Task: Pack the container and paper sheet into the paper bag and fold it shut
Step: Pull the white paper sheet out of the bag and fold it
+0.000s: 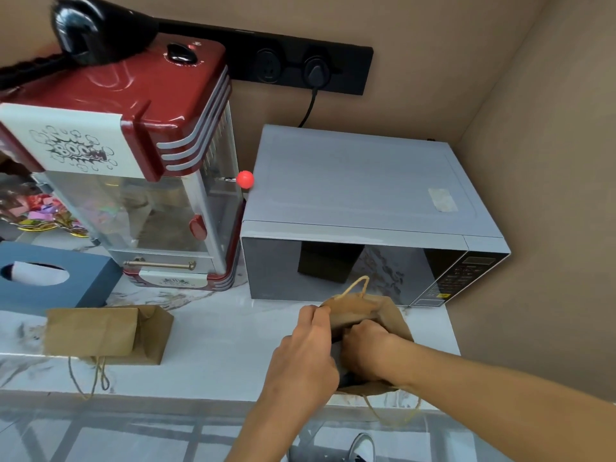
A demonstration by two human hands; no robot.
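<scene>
A brown paper bag [383,311] with twine handles stands open on the marble counter [216,355], in front of the microwave. My left hand [306,351] pinches the bag's left rim. My right hand [370,351] reaches down into the bag's mouth, fingers curled around something dark inside. What that dark thing is cannot be made out. No paper sheet shows.
A second brown paper bag [106,331] lies folded on its side at the counter's left. Behind it sit a blue tissue box [53,278] and a red popcorn machine [133,161]. A grey microwave [360,211] fills the back right corner. The counter's front edge runs just below the bags.
</scene>
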